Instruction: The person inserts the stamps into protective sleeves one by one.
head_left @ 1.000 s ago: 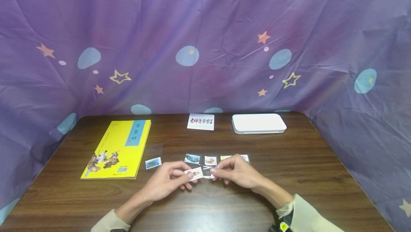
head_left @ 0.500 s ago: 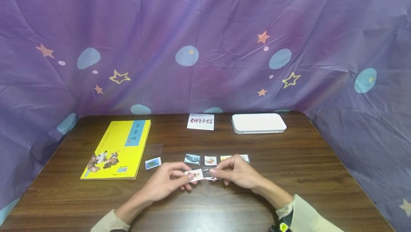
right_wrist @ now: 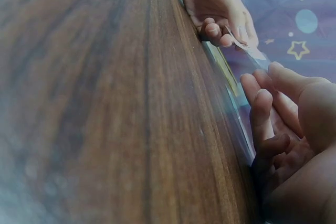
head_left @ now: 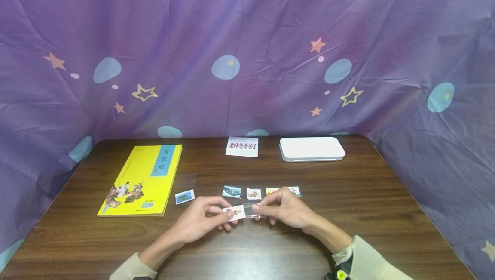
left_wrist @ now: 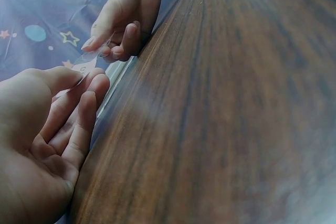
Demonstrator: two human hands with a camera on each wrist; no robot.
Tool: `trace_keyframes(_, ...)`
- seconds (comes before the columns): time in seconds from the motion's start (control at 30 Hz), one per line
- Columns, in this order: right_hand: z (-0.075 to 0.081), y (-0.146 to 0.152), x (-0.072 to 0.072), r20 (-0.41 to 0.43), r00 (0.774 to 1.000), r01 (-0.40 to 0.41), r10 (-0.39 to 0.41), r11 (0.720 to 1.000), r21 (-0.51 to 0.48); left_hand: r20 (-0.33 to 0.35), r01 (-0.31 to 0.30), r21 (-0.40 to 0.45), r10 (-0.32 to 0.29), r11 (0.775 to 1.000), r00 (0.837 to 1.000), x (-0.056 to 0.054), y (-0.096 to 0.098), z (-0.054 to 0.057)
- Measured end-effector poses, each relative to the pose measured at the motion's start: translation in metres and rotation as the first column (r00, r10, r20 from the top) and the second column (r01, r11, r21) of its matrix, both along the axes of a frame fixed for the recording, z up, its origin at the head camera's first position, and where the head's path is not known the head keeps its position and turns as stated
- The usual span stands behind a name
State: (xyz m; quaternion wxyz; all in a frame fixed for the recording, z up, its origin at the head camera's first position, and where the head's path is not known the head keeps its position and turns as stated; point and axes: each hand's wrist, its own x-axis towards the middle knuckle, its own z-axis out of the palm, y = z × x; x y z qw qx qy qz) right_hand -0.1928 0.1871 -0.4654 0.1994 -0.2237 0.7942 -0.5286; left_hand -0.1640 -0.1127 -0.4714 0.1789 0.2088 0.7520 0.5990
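My left hand (head_left: 201, 217) pinches a small white picture stamp (head_left: 238, 211) between thumb and fingers. Facing it, my right hand (head_left: 291, 211) pinches a small clear plastic sleeve (head_left: 251, 211). The stamp's right edge meets the sleeve's near end, just above the table. In the left wrist view, the stamp (left_wrist: 85, 67) and the sleeve overlap between the two sets of fingertips. Behind the hands lie a dark blue stamp (head_left: 231, 192), a white stamp with a figure (head_left: 253, 194), and further stamps partly hidden by my right hand. A blue-green stamp (head_left: 184, 197) lies left of my left hand.
A yellow book (head_left: 145, 185) lies at the left of the wooden table (head_left: 247, 250). At the back are a card with red writing (head_left: 242, 147) and a white flat case (head_left: 312, 147). A faint clear sheet (head_left: 187, 181) lies beside the book. Purple curtain (head_left: 247, 22) surrounds the table.
The clear sleeve has turned slightly in my right fingers, its white glare edges fading and its end now lined up against the stamp. Both hands have stayed almost in place.
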Motion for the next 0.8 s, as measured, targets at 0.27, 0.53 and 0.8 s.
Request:
trace_keyframes(0.27, -0.0005, -0.0002, 0.0001, 0.002, 1.0, 0.005, -0.005, 1.0, 0.0, -0.012, 0.006, -0.013, -0.006, 1.0, 1.0, -0.0005, -0.0001, -0.0008)
trace_keyframes(0.53, -0.0012, -0.0003, 0.0004, 0.002, 1.0, 0.013, -0.013, 1.0, -0.001, -0.026, 0.012, -0.033, -0.013, 0.999, 1.0, -0.0008, 0.0001, -0.0005)
trace_keyframes(0.8, -0.0009, -0.0016, 0.0007, -0.004, 1.0, 0.024, -0.024, 1.0, 0.005, -0.036, 0.009, -0.058, -0.012, 0.998, 0.999, -0.0013, 0.0008, -0.0004)
